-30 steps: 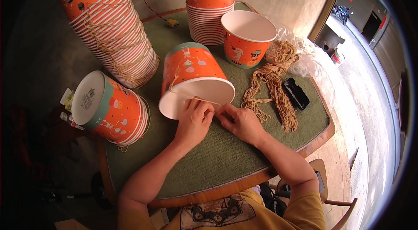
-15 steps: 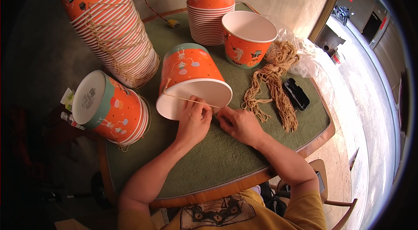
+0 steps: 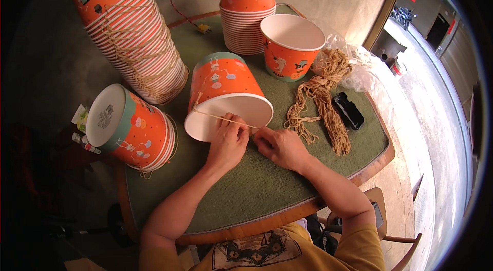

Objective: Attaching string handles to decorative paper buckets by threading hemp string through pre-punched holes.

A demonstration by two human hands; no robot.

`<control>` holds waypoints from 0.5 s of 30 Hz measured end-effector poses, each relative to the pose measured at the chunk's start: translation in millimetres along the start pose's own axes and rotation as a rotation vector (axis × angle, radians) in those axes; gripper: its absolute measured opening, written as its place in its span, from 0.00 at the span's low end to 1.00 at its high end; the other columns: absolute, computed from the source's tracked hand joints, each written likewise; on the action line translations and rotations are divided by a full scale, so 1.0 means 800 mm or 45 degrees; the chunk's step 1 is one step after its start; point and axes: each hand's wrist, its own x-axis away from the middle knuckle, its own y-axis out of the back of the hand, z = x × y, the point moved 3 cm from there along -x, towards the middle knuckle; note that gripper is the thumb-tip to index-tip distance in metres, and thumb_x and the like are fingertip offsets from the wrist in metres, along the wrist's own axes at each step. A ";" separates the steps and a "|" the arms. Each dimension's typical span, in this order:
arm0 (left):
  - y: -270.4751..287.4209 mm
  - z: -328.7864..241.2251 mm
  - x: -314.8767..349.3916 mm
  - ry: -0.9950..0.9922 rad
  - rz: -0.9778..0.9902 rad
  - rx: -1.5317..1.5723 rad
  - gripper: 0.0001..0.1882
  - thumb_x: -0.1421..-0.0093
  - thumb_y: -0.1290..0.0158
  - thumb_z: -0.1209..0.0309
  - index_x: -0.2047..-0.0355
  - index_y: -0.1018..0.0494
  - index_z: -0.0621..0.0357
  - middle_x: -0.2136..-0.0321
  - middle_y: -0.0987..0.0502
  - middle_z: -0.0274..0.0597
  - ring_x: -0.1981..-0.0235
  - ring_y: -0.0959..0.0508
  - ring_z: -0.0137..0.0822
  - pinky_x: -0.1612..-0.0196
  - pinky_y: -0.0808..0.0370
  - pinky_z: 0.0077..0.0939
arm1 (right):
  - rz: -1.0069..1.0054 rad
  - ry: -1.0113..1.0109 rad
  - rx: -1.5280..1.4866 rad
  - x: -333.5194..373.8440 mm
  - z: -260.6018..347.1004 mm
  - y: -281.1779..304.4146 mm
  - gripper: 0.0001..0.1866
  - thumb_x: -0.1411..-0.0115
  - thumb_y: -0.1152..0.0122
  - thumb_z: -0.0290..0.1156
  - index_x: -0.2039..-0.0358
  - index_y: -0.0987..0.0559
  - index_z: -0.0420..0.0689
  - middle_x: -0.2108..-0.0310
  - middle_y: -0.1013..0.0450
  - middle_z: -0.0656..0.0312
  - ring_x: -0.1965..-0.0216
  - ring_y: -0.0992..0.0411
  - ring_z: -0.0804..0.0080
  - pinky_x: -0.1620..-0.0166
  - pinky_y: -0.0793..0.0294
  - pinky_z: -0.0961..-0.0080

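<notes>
An orange paper bucket (image 3: 226,78) with a green base band lies on its side at mid-table, its white mouth facing me. A tan cord (image 3: 209,114) comes from the left side of its rim and crosses the mouth. My left hand (image 3: 228,137) is closed on the cord at the bucket's lower rim, fingers bent. Just to its right, my right hand (image 3: 280,145) pinches the cord by the rim's right side. The fingertips of both hands are partly hidden, and the cord's end between them cannot be made out.
Left stand a tall cord-wrapped bucket stack (image 3: 136,40) and a short upturned stack (image 3: 136,130). Behind are another stack (image 3: 247,14) and an upright bucket (image 3: 290,50). A cord bundle (image 3: 326,101), a black plastic case (image 3: 349,111) and a clear bag (image 3: 359,71) lie right.
Almost nothing differs. My right hand has shifted very slightly left, and the cord stays stretched across the bucket's mouth.
</notes>
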 end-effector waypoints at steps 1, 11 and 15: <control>0.000 0.000 0.000 -0.016 0.013 0.001 0.07 0.46 0.49 0.81 0.71 0.36 0.61 0.69 0.30 0.46 0.62 0.30 0.52 0.58 0.33 0.46 | -0.009 0.012 -0.003 0.000 0.000 -0.001 0.08 0.44 0.40 0.31 0.65 0.27 0.46 0.77 0.25 0.54 0.73 0.24 0.52 0.70 0.25 0.57; 0.002 -0.003 -0.002 -0.073 0.017 -0.045 0.07 0.48 0.47 0.81 0.71 0.35 0.60 0.70 0.30 0.44 0.62 0.30 0.50 0.57 0.32 0.44 | -0.044 0.008 -0.024 0.000 -0.003 -0.002 0.08 0.44 0.41 0.33 0.63 0.25 0.47 0.76 0.24 0.53 0.73 0.24 0.52 0.69 0.24 0.57; 0.003 -0.002 -0.001 -0.067 -0.007 -0.063 0.08 0.48 0.47 0.81 0.72 0.35 0.60 0.70 0.30 0.45 0.63 0.29 0.51 0.58 0.32 0.45 | -0.042 0.008 -0.031 -0.001 -0.003 -0.003 0.08 0.43 0.41 0.32 0.63 0.25 0.47 0.76 0.24 0.52 0.73 0.24 0.51 0.70 0.25 0.57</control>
